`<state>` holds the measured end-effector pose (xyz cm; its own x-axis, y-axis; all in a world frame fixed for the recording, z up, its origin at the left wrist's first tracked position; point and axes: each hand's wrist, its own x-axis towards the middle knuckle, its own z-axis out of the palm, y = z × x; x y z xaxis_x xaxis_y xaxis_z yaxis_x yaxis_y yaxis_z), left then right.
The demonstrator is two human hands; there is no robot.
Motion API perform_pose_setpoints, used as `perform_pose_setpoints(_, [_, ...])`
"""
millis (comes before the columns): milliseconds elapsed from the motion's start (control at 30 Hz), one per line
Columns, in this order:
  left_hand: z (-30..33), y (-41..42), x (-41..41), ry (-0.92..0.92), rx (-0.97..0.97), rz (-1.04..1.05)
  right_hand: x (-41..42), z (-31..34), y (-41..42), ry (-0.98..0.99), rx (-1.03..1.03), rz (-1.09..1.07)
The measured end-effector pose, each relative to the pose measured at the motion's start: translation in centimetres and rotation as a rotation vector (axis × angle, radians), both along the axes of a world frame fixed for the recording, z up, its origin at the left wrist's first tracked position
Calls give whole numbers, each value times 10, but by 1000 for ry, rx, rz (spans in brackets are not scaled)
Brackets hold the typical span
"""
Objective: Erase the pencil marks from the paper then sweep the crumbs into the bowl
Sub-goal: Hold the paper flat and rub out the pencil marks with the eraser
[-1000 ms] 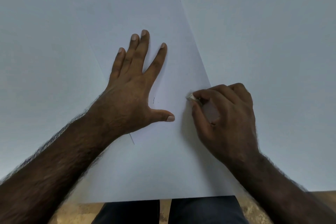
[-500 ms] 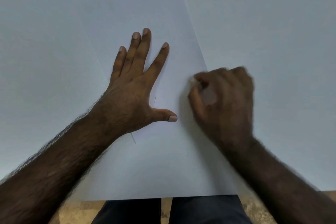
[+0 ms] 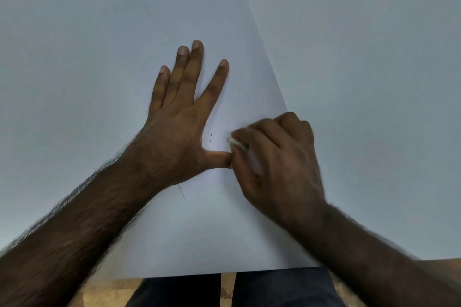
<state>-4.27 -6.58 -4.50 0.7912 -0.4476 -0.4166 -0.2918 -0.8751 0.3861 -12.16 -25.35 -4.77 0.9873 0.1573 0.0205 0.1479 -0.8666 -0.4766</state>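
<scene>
A left hand (image 3: 179,117) lies flat with spread fingers, pinning the paper (image 3: 199,232) to the worktop (image 3: 374,82), while the right hand (image 3: 277,157) pinches an eraser (image 3: 234,141) just right of a short pencil mark (image 3: 211,137); no bowl shows.

Single head-worn view, steeply downward, close over paper (image 3: 199,232), legs at bottom edge

Paper sheet (image 3: 212,227): matt white, smooth. Table (image 3: 374,82): matt pale grey. Eraser (image 3: 234,141): dull whitish rubber. Floor (image 3: 119,291): mottled stone.
</scene>
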Motion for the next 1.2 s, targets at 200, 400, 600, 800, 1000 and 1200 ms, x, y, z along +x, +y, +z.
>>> perform_pose_setpoints(200, [3, -1, 2, 32, 0, 4, 49, -11, -25, -137, -55, -253])
perform_pose_setpoints(400, [-3, 0, -1, -16, -18, 13, -1, -7, 6, -4, 26, -32])
perform_pose_setpoints(600, [1, 1, 1, 24, -8, 2, 67, -13, -20, -156, -73, -178])
perform_pose_setpoints(800, [1, 1, 0, 21, -39, 14, 19, -3, -1, -50, -32, 18])
perform_pose_setpoints(1000, [1, 1, 1, 32, -8, 1, 61, -13, -18, -153, -79, -72])
perform_pose_setpoints(1200, [2, 2, 2, 33, -12, 14, 53, -7, -7, -86, -74, -37])
